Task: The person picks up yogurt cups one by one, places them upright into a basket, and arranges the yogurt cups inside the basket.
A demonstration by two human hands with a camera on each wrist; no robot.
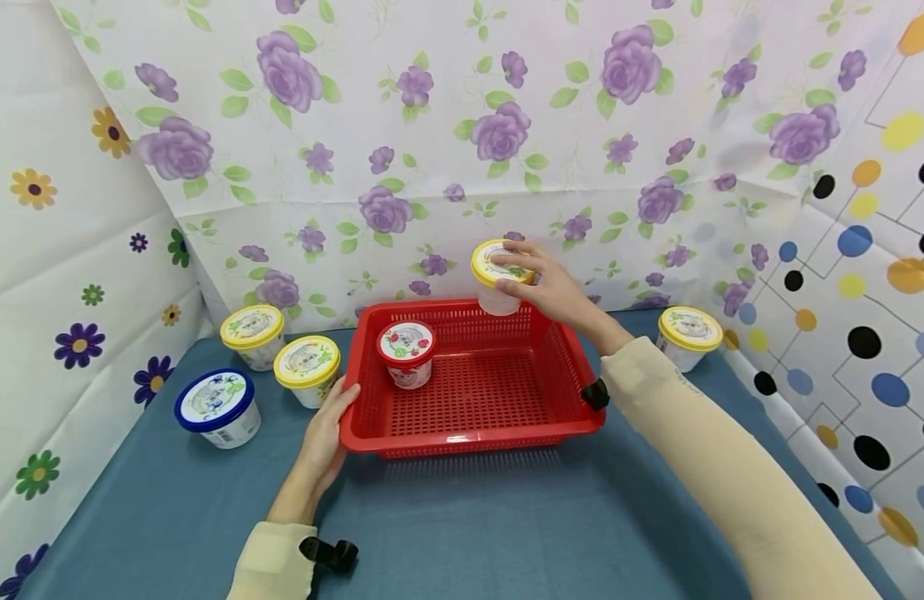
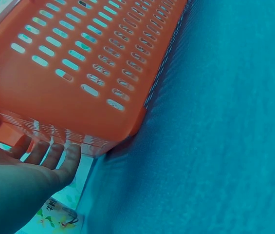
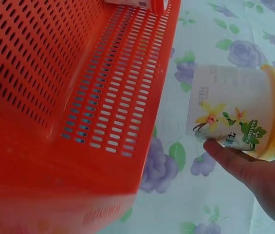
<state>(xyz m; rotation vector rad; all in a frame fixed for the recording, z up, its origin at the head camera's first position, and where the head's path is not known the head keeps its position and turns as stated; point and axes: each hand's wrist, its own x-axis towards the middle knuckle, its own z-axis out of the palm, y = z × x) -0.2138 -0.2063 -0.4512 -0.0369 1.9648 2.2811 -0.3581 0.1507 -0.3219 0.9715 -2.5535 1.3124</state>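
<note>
My right hand (image 1: 547,287) grips an ice cream tub with a yellow lid (image 1: 499,302), fingers over the lid and thumb at its side. This tub hangs over the back rim of a red plastic basket (image 1: 472,437). Yellow flowers and green leaves are printed on the white wall of the tub (image 3: 225,92). At the basket's left side, my left hand (image 1: 325,437) holds the rim; its fingers (image 2: 69,163) curl up under the edge in the left wrist view. Inside the basket, toward the left, stands a tub with a red lid (image 1: 407,343).
Left of the basket stand two yellow-lidded tubs (image 1: 253,327) (image 1: 307,364) and a blue-lidded tub (image 1: 217,404). Another yellow-lidded tub (image 1: 688,332) is at the right, beyond my forearm. A flowered cloth (image 1: 432,167) hangs behind the blue table (image 1: 462,533).
</note>
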